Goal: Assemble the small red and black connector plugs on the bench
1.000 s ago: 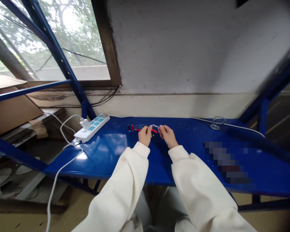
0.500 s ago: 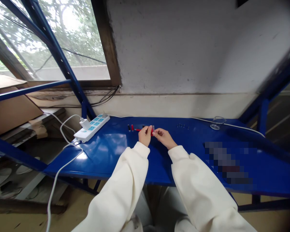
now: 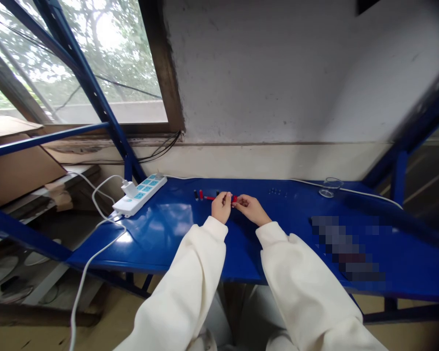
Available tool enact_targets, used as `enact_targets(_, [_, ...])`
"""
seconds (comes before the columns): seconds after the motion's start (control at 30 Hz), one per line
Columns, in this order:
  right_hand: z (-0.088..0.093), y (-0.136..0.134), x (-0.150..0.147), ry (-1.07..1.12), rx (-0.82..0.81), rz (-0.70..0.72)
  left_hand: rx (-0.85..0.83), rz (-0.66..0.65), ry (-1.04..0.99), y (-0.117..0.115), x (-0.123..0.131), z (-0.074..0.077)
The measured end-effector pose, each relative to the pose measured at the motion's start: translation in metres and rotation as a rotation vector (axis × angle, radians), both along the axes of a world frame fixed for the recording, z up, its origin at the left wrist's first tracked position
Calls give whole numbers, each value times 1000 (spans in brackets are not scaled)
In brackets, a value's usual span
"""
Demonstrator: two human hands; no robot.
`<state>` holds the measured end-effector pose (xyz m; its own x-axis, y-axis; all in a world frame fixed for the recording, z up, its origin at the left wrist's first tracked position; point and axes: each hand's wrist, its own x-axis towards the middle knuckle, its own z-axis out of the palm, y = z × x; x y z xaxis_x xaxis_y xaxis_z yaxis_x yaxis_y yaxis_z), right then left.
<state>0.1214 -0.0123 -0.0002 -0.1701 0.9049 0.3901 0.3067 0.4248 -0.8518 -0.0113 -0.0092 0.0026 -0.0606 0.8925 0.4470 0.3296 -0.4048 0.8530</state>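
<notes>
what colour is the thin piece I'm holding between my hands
Red; the head view shows the thin piece pinched between the left hand and right hand.

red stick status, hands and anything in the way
Left hand shut on red stick, right hand pinching its right end. Stick over the table. Small parts lie left of it, apart.

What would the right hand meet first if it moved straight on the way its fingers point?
The right hand pinches the red piece; straight on, it would probably meet the left hand first, though depth is unclear.
</notes>
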Motion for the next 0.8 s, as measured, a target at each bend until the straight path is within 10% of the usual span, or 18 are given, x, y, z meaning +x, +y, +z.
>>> enact_targets(0.37, [-12,63,45,-301,-28,-463,53,-196,450,-8,7,-5])
enact_targets(0.8, [-18,96,51,-591,-112,-508,73,-203,489,-12,9,-3])
